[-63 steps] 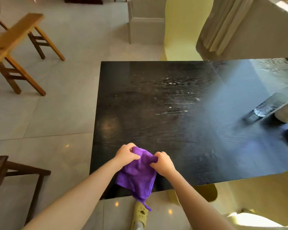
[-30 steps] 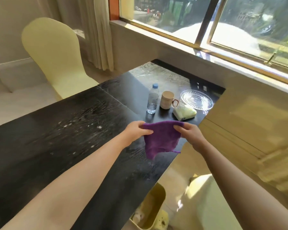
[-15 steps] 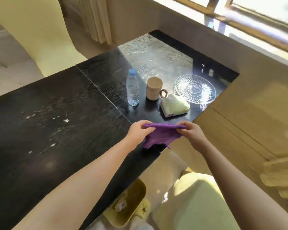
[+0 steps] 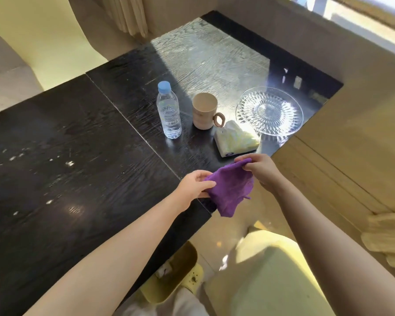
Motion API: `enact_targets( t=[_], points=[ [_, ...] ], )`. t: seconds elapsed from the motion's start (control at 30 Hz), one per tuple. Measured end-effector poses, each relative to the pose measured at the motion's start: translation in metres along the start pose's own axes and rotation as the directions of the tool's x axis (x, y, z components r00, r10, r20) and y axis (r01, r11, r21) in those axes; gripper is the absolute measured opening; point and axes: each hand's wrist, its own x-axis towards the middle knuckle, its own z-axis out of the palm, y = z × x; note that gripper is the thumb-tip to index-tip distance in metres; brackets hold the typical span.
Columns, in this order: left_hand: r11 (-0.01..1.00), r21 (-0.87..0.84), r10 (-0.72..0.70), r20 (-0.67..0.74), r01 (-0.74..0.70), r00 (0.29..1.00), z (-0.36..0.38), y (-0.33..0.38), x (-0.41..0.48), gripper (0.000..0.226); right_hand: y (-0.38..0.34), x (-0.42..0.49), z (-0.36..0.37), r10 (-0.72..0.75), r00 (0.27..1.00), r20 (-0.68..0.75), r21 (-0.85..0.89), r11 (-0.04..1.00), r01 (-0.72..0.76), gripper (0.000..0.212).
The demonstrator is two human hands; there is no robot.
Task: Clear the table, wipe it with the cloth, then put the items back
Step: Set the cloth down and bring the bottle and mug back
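Cloth [image 4: 232,190] edges hidden by both hands.

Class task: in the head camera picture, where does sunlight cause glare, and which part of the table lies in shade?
Head view: sunlight washes the far end of the table pale and sparkles off the glass plate; the near left stays dark, with one small reflected spot; the purple cloth is evenly lit.
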Motion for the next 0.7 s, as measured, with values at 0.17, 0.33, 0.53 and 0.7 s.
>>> enact_targets(
  t=[0.17, 0.33, 0.53, 0.7],
  points=[
    [0.995, 0.033, -0.081, -0.220, 0.090, 0.972, -0.018, -0.010, 0.032, 0.029, 0.007, 0.045, 0.050, -0.023, 0.999, -0.028, -0.209, 0.978, 0.016, 0.043],
    [0.942, 0.312, 0.006, -0.384, 0.123, 0.923, -0.035, -0.021, 0.062, 0.017, 0.017, 0.075, 0.088, -0.146, 0.987, -0.072, -0.437, 0.894, 0.100, 0.040],
    [0.895, 0.411, -0.012, -0.367, 0.174, 0.930, -0.050, -0.020, 0.065, 0.011, 0.023, 0.059, 0.107, -0.362, 0.931, -0.051, -0.807, 0.564, 0.175, 0.031],
    [0.932, 0.349, 0.029, -0.348, 0.100, 0.937, -0.073, 0.010, 0.063, 0.034, 0.006, 0.057, 0.104, -0.385, 0.923, 0.025, -0.875, 0.438, 0.206, 0.026]
  ],
)
